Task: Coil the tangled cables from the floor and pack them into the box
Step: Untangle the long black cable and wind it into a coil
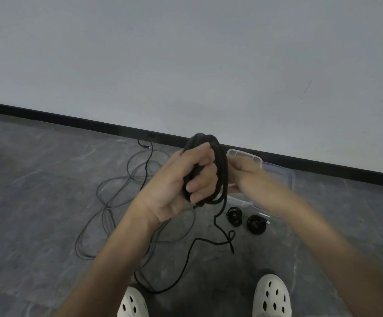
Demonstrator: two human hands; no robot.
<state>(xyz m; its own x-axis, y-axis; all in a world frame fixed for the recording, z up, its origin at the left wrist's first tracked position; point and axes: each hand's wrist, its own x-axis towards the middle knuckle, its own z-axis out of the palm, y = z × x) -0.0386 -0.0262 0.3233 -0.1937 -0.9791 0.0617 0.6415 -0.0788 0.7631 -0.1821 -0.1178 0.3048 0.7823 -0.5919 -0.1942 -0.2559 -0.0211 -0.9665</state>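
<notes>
step: coiling, judged midway | left hand point(181, 186) fingers closed round black cable coil point(222, 165), held above floor before clear box point(284, 177) | right hand point(245, 172) blurred against coil, grip unclear | next: likely wind in loose tail point(186, 255); grey cable point(103, 202) lies tangled

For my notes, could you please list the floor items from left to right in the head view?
Tangled grey cable, first small black cable coil, second small black cable coil.

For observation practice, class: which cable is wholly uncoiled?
The grey cable, sprawled loose on the floor; the black cable is partly coiled in the left hand, two small coils finished.
</notes>
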